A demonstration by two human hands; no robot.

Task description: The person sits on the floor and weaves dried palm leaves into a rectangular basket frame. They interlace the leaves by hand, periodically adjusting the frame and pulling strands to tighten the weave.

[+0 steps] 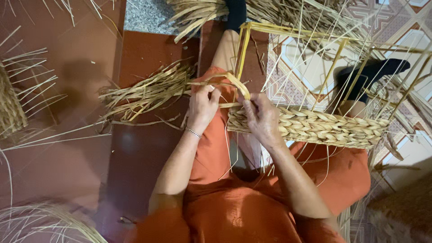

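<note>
Pinching straw strands [234, 83], seemingly, at the woven basket's [324, 128] edge.

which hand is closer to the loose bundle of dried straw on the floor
Left. The left hand is right beside the straw bundle; the right hand rests farther off on the woven basket.

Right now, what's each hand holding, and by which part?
Left hand pinches flat straw strands at their woven-in end. Right hand grips the woven basket at its left end, on the top rim.

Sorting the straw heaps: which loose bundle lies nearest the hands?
The bundle on the brown floor just beside the left hand; its ends reach that hand. The other heaps sit at the picture's edges.
</note>
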